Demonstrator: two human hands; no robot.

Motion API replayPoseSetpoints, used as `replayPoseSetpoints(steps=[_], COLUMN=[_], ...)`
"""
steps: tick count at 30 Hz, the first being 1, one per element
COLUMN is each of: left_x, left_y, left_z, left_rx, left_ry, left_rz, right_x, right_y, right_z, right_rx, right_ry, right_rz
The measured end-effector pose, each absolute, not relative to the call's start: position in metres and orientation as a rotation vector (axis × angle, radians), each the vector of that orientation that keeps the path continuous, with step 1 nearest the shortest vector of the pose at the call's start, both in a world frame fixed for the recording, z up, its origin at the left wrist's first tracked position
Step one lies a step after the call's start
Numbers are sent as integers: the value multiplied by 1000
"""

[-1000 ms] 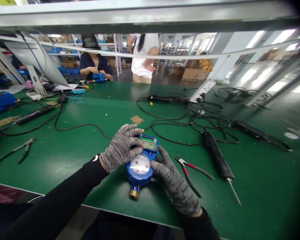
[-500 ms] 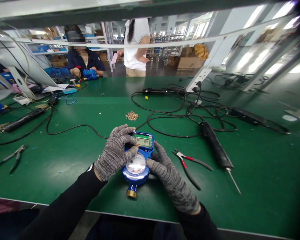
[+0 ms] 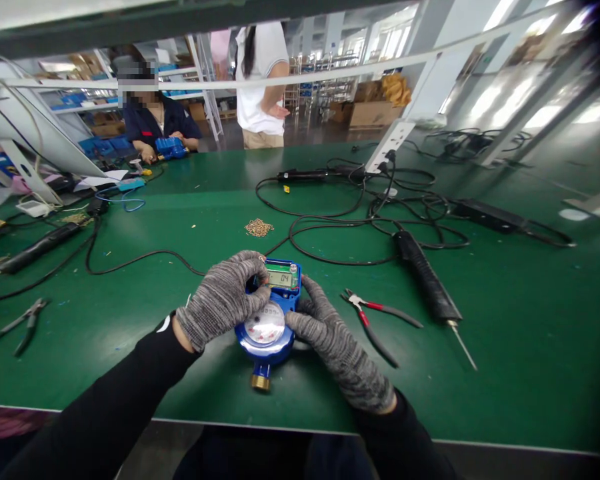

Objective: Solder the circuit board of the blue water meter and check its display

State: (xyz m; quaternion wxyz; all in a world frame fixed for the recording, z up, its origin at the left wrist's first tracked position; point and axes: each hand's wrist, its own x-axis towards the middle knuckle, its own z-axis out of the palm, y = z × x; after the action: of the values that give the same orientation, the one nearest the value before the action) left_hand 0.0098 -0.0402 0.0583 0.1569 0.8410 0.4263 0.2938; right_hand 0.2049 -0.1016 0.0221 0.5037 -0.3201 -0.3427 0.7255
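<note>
A blue water meter with a round dial, a small lit display on top and a brass fitting at its near end lies on the green bench. My left hand, in a grey knit glove, curls over the meter's upper left, fingertips at the display housing. From the other side my gloved right hand presses against the meter's right edge, fingers wrapped on the body.
Red-handled pliers lie right of the meter, a black electric screwdriver beyond them amid tangled black cables. A pile of small brass screws lies ahead. Other pliers lie far left. Across the bench a seated person works; another stands.
Both hands stay on the meter, which has shifted slightly left and up in view as my head moved. The left fingers have curled tighter by the display.
</note>
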Motion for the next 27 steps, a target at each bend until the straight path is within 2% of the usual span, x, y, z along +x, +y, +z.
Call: replayPoseSetpoints(steps=[7, 17, 24, 27], left_x=[-10, 6, 9, 8], left_y=[-30, -43, -41, -52], left_z=[54, 55, 60, 48], left_rx=[2411, 2388, 2532, 2332], left_ry=[991, 1165, 1252, 1349], left_rz=[827, 906, 808, 1001], right_x=[207, 206, 206, 204], right_y=[-100, -97, -100, -101], right_z=[16, 10, 8, 8], right_rx=[-724, -737, -657, -739], right_ry=[-875, -837, -811, -742], right_rz=[1741, 1744, 1773, 1781])
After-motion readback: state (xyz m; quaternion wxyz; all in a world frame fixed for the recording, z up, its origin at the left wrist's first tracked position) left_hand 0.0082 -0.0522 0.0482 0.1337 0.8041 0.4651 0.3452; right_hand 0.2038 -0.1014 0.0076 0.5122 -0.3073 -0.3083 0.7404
